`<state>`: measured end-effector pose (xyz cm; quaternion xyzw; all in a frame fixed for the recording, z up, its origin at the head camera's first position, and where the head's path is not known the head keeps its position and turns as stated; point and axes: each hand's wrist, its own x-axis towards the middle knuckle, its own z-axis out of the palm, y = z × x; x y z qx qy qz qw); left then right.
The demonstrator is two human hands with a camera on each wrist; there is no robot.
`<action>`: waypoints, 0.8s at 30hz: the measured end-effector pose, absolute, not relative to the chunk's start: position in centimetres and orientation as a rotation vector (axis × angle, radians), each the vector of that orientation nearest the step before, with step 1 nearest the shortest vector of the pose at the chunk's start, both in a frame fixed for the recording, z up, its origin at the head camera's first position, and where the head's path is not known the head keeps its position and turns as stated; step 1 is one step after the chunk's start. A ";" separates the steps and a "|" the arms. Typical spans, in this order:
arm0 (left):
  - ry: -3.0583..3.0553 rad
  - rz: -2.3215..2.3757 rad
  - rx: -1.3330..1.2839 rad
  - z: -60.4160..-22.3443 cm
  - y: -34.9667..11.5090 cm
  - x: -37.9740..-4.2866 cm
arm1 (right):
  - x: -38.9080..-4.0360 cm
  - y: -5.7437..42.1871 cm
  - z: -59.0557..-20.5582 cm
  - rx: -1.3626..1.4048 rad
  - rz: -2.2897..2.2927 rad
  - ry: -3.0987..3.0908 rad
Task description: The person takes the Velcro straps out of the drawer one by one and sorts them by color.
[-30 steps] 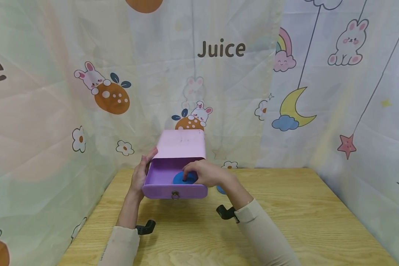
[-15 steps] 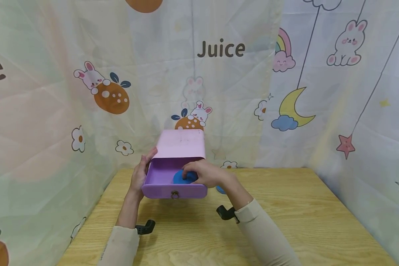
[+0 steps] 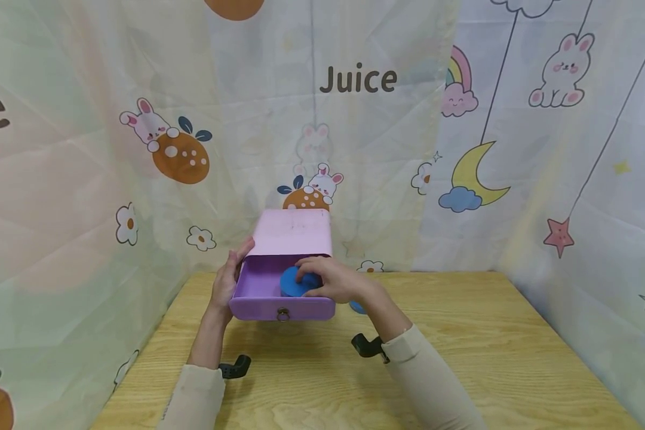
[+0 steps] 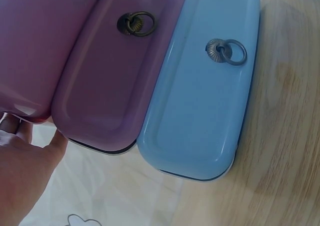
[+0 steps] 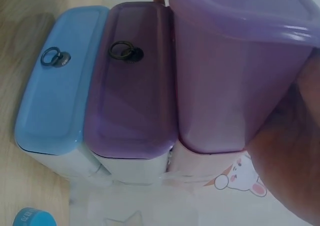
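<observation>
In the head view a pink-topped drawer cabinet (image 3: 295, 230) stands with its purple top drawer (image 3: 258, 280) pulled out. My left hand (image 3: 227, 286) rests against the cabinet's left side, its fingers lying along it. Inside the drawer, towards the right, my right hand (image 3: 335, 280) holds a blue round, disc-like object (image 3: 290, 282) between thumb and curled fingers. The disc is tilted, and its right part is hidden behind the fingers. Below the open drawer, a closed purple drawer (image 4: 110, 75) and a closed light-blue drawer (image 4: 195, 90) show in the left wrist view, each with a ring pull.
Another blue round object (image 3: 358, 306) lies on the wooden table (image 3: 462, 358) right of the cabinet, partly hidden by the right arm in the head view. Printed cloth (image 3: 376, 149) hangs behind and at both sides. A black camera mount (image 3: 368, 345) juts from the right wrist.
The blue disc in the drawer has tipped up, showing more of its flat face, and the right fingers have shifted slightly with it. The left hand and cabinet have stayed put.
</observation>
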<state>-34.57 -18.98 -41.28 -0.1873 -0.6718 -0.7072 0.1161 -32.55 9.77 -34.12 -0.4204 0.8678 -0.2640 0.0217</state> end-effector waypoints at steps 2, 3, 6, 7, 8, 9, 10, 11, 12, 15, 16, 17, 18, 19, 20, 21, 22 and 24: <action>-1.966 -2.073 -0.553 -41.3 -19.0 -34.6 | -32.5 9.9 -34.1 -1.295 -0.866 2.684; -1.968 -2.072 -0.553 -41.3 -19.0 -34.6 | -32.4 10.0 -34.1 -1.294 -0.891 2.682; -1.972 -2.069 -0.556 -41.4 -19.1 -34.7 | -32.4 10.2 -34.1 -1.310 -0.957 2.670; -1.969 -2.069 -0.559 -41.4 -19.1 -34.7 | -32.3 10.2 -34.1 -1.317 -0.976 2.666; -1.969 -2.066 -0.557 -41.5 -19.2 -34.8 | -32.3 10.3 -34.1 -1.323 -0.988 2.667; -1.972 -2.064 -0.556 -41.5 -19.2 -34.8 | -32.3 10.3 -34.2 -1.333 -0.997 2.667; -1.970 -2.064 -0.556 -41.6 -19.2 -34.9 | -32.2 10.3 -34.2 -1.344 -0.998 2.672; -1.969 -2.065 -0.554 -41.7 -19.3 -34.9 | -32.1 10.4 -34.3 -1.353 -1.001 2.678; -1.968 -2.067 -0.553 -41.7 -19.3 -34.9 | -32.1 10.4 -34.3 -1.356 -1.002 2.686; -1.972 -2.065 -0.552 -41.8 -19.3 -34.9 | -31.9 10.4 -34.5 -1.349 -1.007 2.718; -1.970 -2.066 -0.554 -41.8 -19.3 -34.9 | -31.8 10.5 -34.5 -1.344 -1.012 2.729; -1.971 -2.065 -0.554 -41.8 -19.3 -34.9 | -31.7 10.5 -34.5 -1.333 -1.022 2.732; -1.972 -2.063 -0.556 -41.7 -19.3 -34.9 | -31.6 10.6 -34.5 -1.325 -1.028 2.740; -1.971 -2.062 -0.558 -41.7 -19.3 -34.9 | -31.6 10.6 -34.5 -1.321 -1.037 2.744; -1.971 -2.062 -0.559 -41.7 -19.3 -34.9 | -31.5 10.7 -34.5 -1.321 -1.045 2.744; -1.968 -2.066 -0.560 -41.7 -19.3 -35.0 | -31.5 10.7 -34.6 -1.323 -1.054 2.743; -1.965 -2.069 -0.558 -41.7 -19.3 -35.0 | -31.5 10.8 -34.5 -1.322 -1.066 2.739; -1.959 -2.073 -0.549 -41.6 -19.2 -35.0 | -31.4 11.0 -34.6 -1.329 -1.093 2.734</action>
